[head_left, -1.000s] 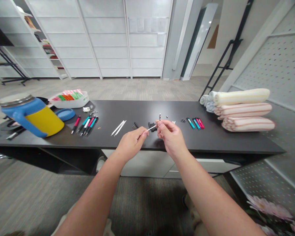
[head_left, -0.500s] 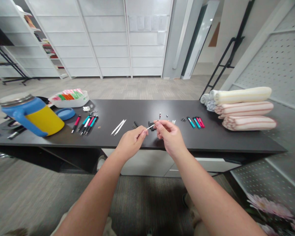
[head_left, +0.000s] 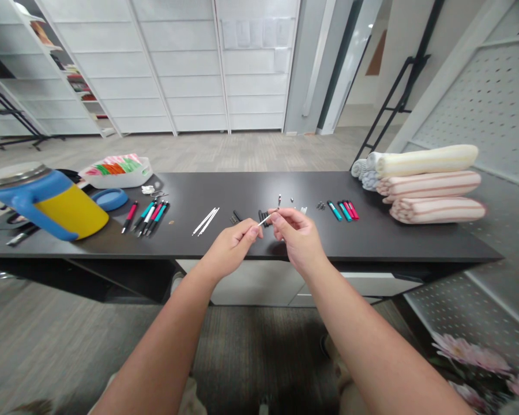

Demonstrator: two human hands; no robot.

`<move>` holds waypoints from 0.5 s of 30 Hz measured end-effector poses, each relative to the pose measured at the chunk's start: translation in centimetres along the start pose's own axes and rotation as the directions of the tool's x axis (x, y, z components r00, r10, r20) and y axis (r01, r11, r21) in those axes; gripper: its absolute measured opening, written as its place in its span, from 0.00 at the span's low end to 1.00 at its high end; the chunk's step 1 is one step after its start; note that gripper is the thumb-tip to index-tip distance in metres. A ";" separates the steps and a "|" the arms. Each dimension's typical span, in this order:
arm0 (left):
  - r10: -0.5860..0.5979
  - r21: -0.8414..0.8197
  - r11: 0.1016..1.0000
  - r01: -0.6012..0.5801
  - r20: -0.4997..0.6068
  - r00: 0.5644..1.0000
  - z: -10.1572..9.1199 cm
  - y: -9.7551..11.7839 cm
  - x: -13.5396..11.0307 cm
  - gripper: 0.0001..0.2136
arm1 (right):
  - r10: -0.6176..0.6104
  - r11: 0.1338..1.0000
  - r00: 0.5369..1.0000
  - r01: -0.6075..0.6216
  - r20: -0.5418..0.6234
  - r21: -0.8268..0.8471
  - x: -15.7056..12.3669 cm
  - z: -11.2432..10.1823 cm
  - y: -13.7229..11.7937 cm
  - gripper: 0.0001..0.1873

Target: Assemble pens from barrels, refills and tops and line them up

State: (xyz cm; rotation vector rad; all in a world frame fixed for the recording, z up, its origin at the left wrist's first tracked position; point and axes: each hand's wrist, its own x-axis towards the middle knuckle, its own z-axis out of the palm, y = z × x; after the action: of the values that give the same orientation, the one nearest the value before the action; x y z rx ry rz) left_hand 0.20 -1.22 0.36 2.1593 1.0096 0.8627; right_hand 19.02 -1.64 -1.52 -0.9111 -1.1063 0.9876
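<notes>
Between my two hands, just above the table's front part, is a thin white pen refill (head_left: 264, 220). My left hand (head_left: 233, 245) pinches its lower left end. The fingertips of my right hand (head_left: 296, 233) close on its other end; whether a small part sits there too is hidden. Behind the hands lie several black pen parts (head_left: 263, 217). More white refills (head_left: 206, 221) rest to the left of my left hand. Small metal parts (head_left: 279, 200) lie beyond my right hand, and springs (head_left: 320, 205) are farther right, beside teal barrels (head_left: 334, 211) and red barrels (head_left: 351, 210).
Assembled-looking pens (head_left: 151, 218) lie on the dark table (head_left: 190, 245) at left, near a blue and yellow mug (head_left: 64, 207), a blue lid (head_left: 109, 199) and a white basket (head_left: 121, 177). Rolled towels (head_left: 435, 181) are stacked at right. Pink flowers (head_left: 469, 353) stand low right.
The camera view has shifted slightly, so the table's things appear a little higher and farther left. Both hands keep the same grip on the refill.
</notes>
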 end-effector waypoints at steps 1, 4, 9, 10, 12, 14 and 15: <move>-0.008 -0.015 1.000 0.008 0.005 1.000 0.0 0.0 0.0 0.19 | 0.000 1.000 1.000 0.000 -0.003 0.002 0.0 0.0 0.0 0.18; -0.027 -0.040 0.999 0.027 0.013 1.000 0.1 -0.1 0.0 0.19 | -0.004 0.999 1.000 0.004 -0.004 0.035 0.0 0.0 -0.1 0.17; -0.033 -0.056 0.998 0.035 0.029 0.999 0.0 -0.3 0.0 0.19 | -0.004 0.997 1.000 0.004 -0.005 0.083 0.0 0.1 0.0 0.17; -0.033 -0.063 0.997 0.035 0.033 0.999 0.0 -0.3 0.1 0.19 | -0.005 0.995 1.000 0.005 -0.002 0.098 0.1 0.1 0.0 0.17; -0.034 -0.082 0.996 0.036 0.036 0.999 0.0 -0.4 0.1 0.19 | -0.003 0.991 1.000 0.002 0.004 0.131 0.1 0.0 0.1 0.16; -0.033 -0.095 0.995 0.037 0.039 0.999 0.0 -0.5 0.1 0.19 | 0.004 0.988 1.000 -0.005 0.008 0.153 0.2 -0.1 0.1 0.15; -0.033 -0.096 0.995 0.037 0.040 0.999 0.0 -0.5 0.1 0.18 | 0.007 0.987 1.000 -0.009 0.011 0.158 0.2 -0.1 0.1 0.15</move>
State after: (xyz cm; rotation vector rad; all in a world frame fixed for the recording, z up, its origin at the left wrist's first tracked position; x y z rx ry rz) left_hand 0.05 -0.88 0.01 2.0633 0.9636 0.8337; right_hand 19.15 -1.40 -1.58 -0.7832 -1.0186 1.0716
